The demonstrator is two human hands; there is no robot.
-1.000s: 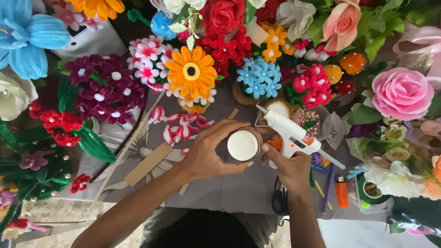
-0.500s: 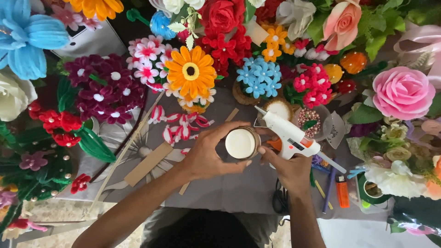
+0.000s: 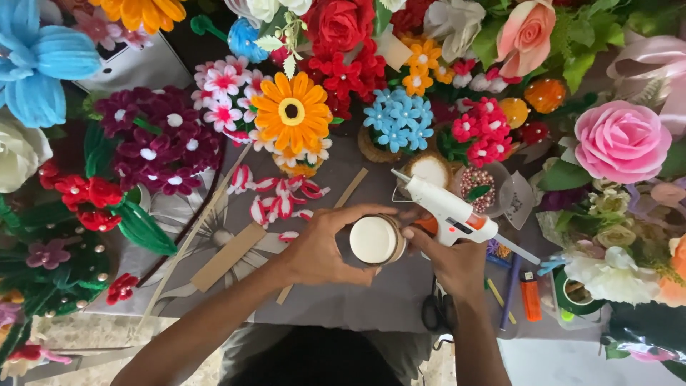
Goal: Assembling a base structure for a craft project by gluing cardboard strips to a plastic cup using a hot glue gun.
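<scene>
Grey cloth covers the worktable [image 3: 371, 300], ringed on every side by handmade flowers of fuzzy pipe cleaner and satin ribbon. At far left sits a big blue fuzzy bloom [image 3: 43, 68], then a dome of maroon blossoms [image 3: 161, 139] with white centres, and below them red buds on thick green leaves. Flat wooden sticks [image 3: 227, 256] and a thin dowel lie slanted on the cloth. Near the middle stands an orange daisy [image 3: 291, 112] with a dark eye. Beneath it the left hand [image 3: 323, 246] curls round a small round pot [image 3: 376, 239] with a smooth cream-white top and a tan rim, held just above the table's centre. The right hand [image 3: 451, 261] meets the pot from the other side, fingertips pressed to its rim, so both hands clamp it between them. Just beside it rests a white glue gun [image 3: 451, 209]. Farther right lie an orange lighter [image 3: 529, 295] and a glossy pink ribbon rose [image 3: 622, 141].
</scene>
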